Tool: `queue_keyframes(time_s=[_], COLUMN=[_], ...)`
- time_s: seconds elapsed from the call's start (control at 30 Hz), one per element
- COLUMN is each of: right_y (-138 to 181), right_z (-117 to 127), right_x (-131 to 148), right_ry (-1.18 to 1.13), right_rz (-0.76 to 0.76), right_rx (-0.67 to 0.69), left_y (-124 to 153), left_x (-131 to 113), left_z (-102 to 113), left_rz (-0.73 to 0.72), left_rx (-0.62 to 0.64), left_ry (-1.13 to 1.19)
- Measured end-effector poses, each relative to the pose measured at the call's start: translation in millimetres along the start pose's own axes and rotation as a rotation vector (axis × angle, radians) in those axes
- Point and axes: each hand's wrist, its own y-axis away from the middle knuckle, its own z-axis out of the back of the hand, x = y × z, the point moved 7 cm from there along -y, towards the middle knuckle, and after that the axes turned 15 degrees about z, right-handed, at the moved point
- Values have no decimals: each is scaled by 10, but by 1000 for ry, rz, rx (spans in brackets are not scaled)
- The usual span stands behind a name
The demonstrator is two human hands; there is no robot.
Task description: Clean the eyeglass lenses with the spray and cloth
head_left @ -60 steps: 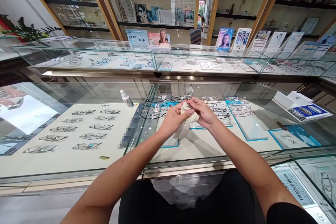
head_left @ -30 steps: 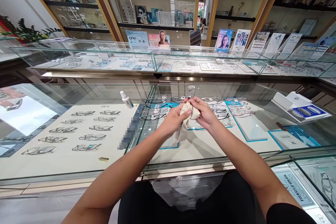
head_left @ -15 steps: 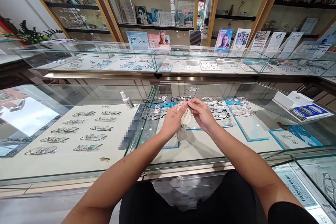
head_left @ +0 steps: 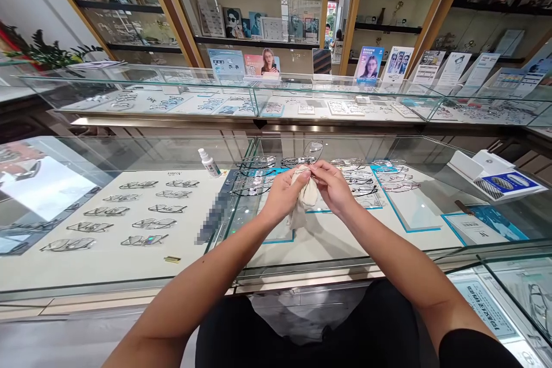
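Note:
Both of my hands meet above the glass display counter (head_left: 129, 152). My left hand (head_left: 282, 195) is closed on a beige cleaning cloth (head_left: 302, 204) that hangs down from the fingers. My right hand (head_left: 334, 187) pinches a pair of thin-framed glasses (head_left: 313, 150), one lens sticking up above my fingers. The cloth is pressed against the frame between the two hands.
A small white spray bottle (head_left: 209, 163) stands on the counter glass left of my hands. Rows of glasses (head_left: 146, 207) lie inside the case below. A white stand with a blue card (head_left: 491, 175) sits at the right. A second glass counter (head_left: 259, 92) with brochures runs behind.
My hands keep working the cloth over the glasses; the raised lens has tilted and shifted slightly, and the cloth has bunched differently between the fingers. The hands stay in the same spot.

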Motion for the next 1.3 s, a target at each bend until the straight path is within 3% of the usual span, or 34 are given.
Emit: queue_keyframes(time_s=[0.17,0.23,0.5,0.77,0.87,1.1,1.3], right_y=[-27,-34,-7,53,53,11,11], right_z=[72,80,32,-50,-54,19,35], right_x=[-8,-10,7,45,78,122,129], right_ry=[0,1,-24,-12,-7,-16,-34], right_rz=[-41,-56,-60,-4,0,-15,-15], right_rx=[-44,-43,-36,30,29,-22,-53], left_y=[-2,10,28,47,53,82,63], left_x=[-34,-53,-91,-127,-126,-154,-120], left_z=[-47,-16,-20,-22,-25,-68,-62], left_rz=[157,199,156,2,2,111,116], left_rx=[351,396,202,53,70,263,256], left_ry=[-54,-67,-96,-53,-45,-53,-57])
